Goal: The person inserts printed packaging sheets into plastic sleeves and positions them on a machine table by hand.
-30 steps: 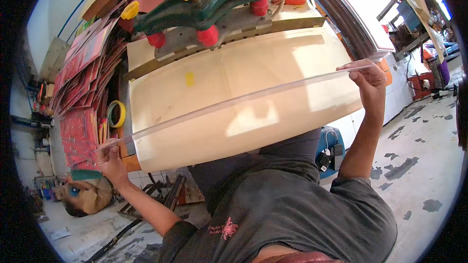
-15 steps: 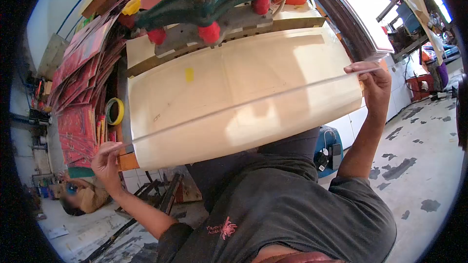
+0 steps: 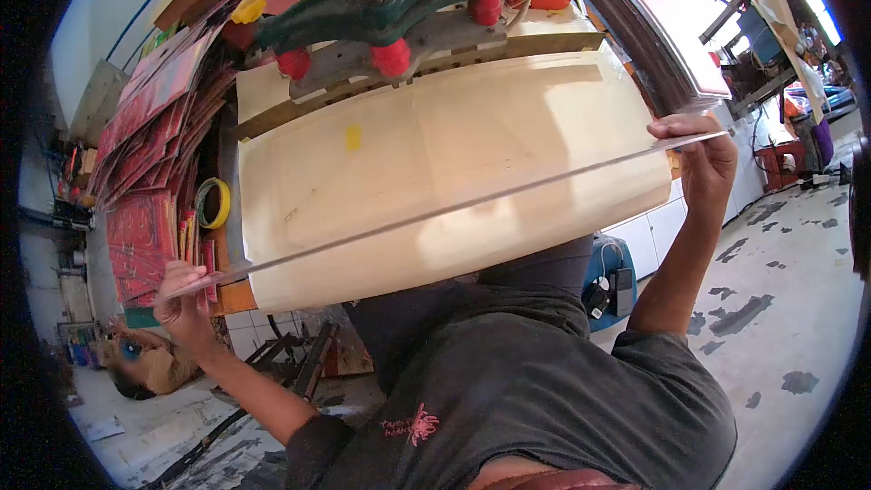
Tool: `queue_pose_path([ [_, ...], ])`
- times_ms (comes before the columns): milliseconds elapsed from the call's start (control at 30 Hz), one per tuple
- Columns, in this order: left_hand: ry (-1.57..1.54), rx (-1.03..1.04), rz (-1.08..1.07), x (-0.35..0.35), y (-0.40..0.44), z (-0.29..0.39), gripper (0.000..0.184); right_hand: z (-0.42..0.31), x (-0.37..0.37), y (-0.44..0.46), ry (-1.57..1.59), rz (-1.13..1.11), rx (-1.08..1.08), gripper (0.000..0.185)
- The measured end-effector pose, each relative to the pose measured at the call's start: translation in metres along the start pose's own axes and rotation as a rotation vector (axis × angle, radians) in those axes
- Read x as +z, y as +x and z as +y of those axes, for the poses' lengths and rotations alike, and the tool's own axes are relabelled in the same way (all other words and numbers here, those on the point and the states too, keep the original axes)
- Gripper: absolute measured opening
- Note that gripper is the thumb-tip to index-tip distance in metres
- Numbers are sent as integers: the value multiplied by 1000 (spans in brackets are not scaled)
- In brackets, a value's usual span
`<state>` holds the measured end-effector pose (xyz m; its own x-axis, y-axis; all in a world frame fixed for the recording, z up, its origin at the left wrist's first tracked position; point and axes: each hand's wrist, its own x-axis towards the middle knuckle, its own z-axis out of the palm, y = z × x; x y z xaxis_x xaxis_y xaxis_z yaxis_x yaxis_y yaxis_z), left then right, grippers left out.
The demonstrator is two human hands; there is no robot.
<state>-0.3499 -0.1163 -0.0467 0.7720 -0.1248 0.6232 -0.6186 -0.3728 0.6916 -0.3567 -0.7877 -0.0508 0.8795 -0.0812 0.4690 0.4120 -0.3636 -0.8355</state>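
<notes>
So both hands, left [image 3: 186,299] and right [image 3: 708,154], have ended up slightly further apart than a moment ago, fingers pinching opposite ends of the thin clear sheet [image 3: 454,207] above the cream-covered table [image 3: 381,172].

From my view: matt, smooth, paper-like cream sheet [image 3: 399,154]; near it, glossy, clear plastic-looking strip [image 3: 472,203].

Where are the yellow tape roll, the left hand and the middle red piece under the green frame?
Yellow tape roll [image 3: 225,205], head view, right side of ring.
Left hand [image 3: 184,307], head view, its middle.
Middle red piece [image 3: 391,59], head view, front face.
</notes>
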Motion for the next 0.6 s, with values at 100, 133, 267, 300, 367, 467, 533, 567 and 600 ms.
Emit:
queue_pose_path([
  [100,57,-124,-134,4,5,11,12,3,1,7,77,-34,-93,16],
  [133,101,-282,-201,8,5,14,13,8,2,6,78,-35,-96,16],
  [267,136,-577,-249,12,-18,-10,15,24,6,-2,-49,-186,340,21],
  [300,128,-508,-262,13,-19,-11,16,21,8,-2,-61,-167,335,19],
  [367,119,-444,-268,11,-24,-9,17,23,2,-4,-182,-93,296,14],
  [467,208,-404,99,-15,-26,-22,17,7,-3,2,9,87,152,10],
  [533,-104,-376,169,-26,-19,-23,17,9,-10,4,15,124,104,10],
  [567,9,-444,91,-30,-19,-20,13,11,-12,5,9,103,148,11],
  [600,12,-445,90,-17,-13,-12,13,13,-12,7,2,82,192,12],
])
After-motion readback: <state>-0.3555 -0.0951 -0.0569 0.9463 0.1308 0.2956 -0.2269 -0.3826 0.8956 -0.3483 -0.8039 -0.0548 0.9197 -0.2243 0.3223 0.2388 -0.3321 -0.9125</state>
